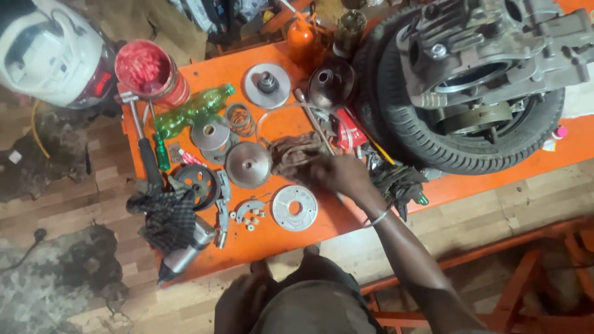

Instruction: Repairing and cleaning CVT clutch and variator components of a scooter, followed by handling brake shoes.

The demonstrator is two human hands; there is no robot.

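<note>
My right hand [343, 176] reaches over the orange table [291, 238] and grips a brown rag [289, 158] beside a round metal pulley disc [247, 164]. A metal bangle sits on that wrist. A flat silver disc with holes [295, 207] lies just below the hand, and a long metal rod [312, 120] runs above it. My left hand [238, 303] is low by my knee, dark and blurred, with nothing visible in it.
On the table lie a green bottle [192, 111], a red tub [148, 71], a hammer [139, 133], a spring [240, 119], an impact wrench [185, 250] under a dark cloth, and small rollers [250, 219]. A tyre [427, 142] carrying an engine case [489, 55] fills the right. A white helmet [49, 52] lies at the far left.
</note>
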